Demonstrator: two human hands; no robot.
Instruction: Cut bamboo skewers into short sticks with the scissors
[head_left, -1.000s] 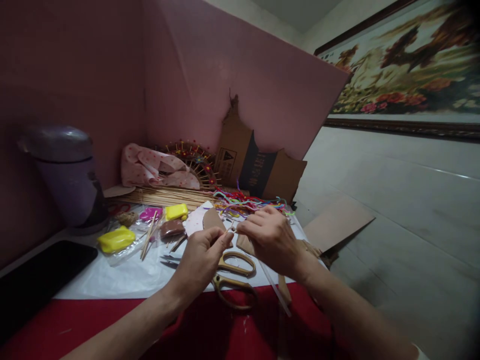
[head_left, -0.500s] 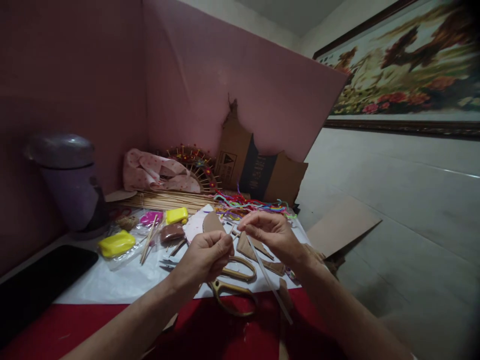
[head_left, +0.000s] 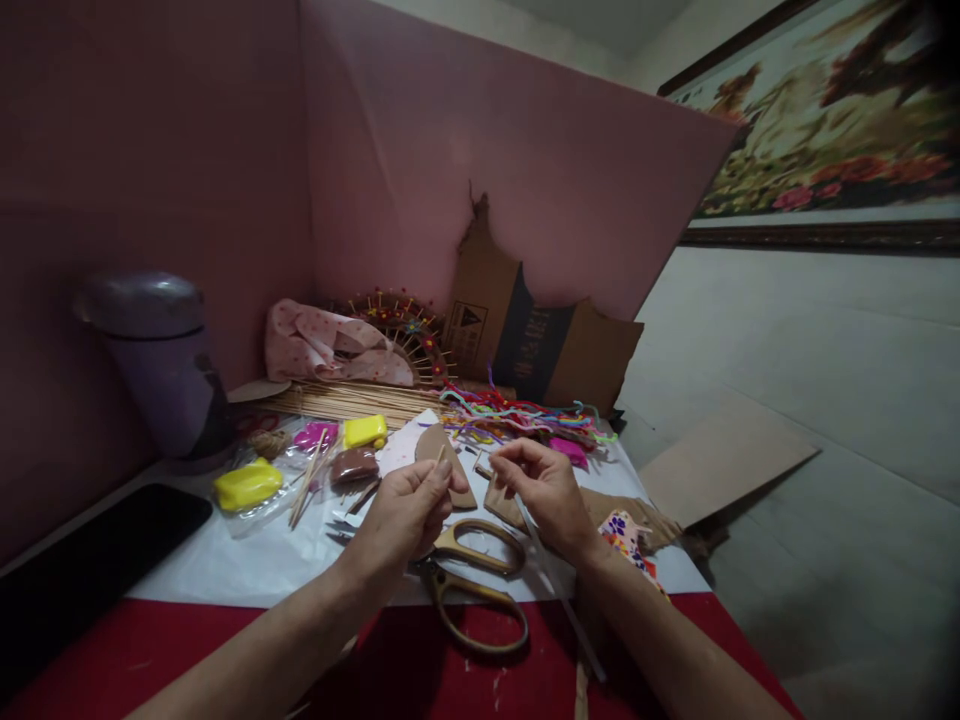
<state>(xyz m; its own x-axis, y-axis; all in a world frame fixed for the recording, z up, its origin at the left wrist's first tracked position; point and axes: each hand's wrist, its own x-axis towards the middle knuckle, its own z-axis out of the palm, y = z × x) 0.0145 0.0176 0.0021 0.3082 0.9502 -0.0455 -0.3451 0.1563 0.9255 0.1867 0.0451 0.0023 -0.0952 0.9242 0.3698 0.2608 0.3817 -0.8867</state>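
Note:
My left hand (head_left: 412,505) is closed in a pinch, and the tip of a short thin wooden stick (head_left: 441,454) pokes up from its fingers. Across a small gap, my right hand (head_left: 544,488) grips a long whitish translucent glue stick (head_left: 559,590), which slants down toward the red table edge. Below and between the hands lie large scissors (head_left: 480,610) with gold-brown handles, their blades partly behind my left wrist. Cut cardboard pieces (head_left: 504,502) and a rounded cardboard piece (head_left: 433,447) with pink fabric rest just beyond my fingers.
Yellow clay (head_left: 249,484), brown clay (head_left: 354,464) and a bundle of bamboo sticks (head_left: 352,400) lie left of centre. Colourful pipe cleaners (head_left: 517,408) spread behind the hands. A purple tumbler (head_left: 154,370) and a black phone (head_left: 112,540) stand and lie left. Torn cardboard (head_left: 480,300) leans behind.
My hands have drawn a little apart. The small wooden stick in my left hand now points upward. The view has shifted slightly, bringing patterned fabric by my right wrist into sight.

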